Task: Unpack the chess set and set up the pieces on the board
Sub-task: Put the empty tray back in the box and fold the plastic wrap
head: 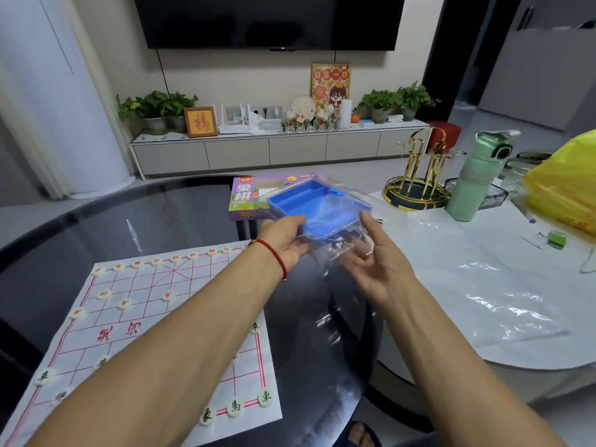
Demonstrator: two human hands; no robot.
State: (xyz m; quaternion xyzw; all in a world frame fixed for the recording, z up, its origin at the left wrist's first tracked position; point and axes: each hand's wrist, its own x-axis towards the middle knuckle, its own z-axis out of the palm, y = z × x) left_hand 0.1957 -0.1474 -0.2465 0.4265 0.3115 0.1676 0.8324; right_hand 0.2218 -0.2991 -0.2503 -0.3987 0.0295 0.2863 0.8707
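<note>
The left hand grips the near left edge of the blue tray, with fingers curled under it and the thumb on the rim. The right hand is beside the tray on its right, palm up and fingers spread loosely, touching the clear wrap that hangs below the tray; whether it really pinches the wrap I cannot tell. The two hands are apart, with the tray corner between them, and the tray is held in the air above the bench. The tray compartments look empty. Just behind the tray lies the purple box of the set. Left of the tray and nearer to the person lies the board, a paper sheet with red lines, and round pieces already stand along its far edge and near edge, with some in the rows between. To my judgement the setting up is almost or fully done, and the step in hand is to clear away the packaging. The next move calls for putting the tray and wrap down beside the box, away from the board, and carefully, because a loose wrap could sweep the light pieces out of their places.
</note>
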